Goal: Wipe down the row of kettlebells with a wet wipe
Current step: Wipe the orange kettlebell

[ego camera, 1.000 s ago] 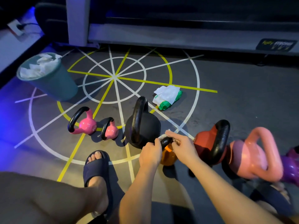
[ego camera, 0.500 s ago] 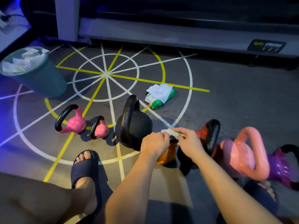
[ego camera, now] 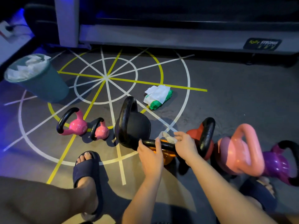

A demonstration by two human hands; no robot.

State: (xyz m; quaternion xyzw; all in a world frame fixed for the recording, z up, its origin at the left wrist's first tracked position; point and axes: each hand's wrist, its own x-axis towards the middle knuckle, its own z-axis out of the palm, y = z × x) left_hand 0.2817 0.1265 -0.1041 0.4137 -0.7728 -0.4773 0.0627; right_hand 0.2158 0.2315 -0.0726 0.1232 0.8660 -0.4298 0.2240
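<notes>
A row of kettlebells lies across the floor: two small pink ones (ego camera: 77, 125) (ego camera: 101, 130), a big black one (ego camera: 134, 125), an orange one (ego camera: 167, 156) with a black handle, a red one (ego camera: 196, 132), a large pink one (ego camera: 237, 147) and a purple one (ego camera: 276, 164). My left hand (ego camera: 149, 152) grips the black handle of the orange kettlebell. My right hand (ego camera: 186, 143) pinches a crumpled white wet wipe (ego camera: 167, 136) against the same handle, just right of the left hand.
A green pack of wet wipes (ego camera: 157, 97) lies open on the floor behind the row. A teal bin (ego camera: 43, 84) full of used wipes stands at the back left. My sandalled feet (ego camera: 88, 172) are close in front. A machine base (ego camera: 178, 36) runs along the back.
The orange kettlebell's handle, earlier covered by both hands, is now exposed between them. The wipe has moved right along it with my right hand.
</notes>
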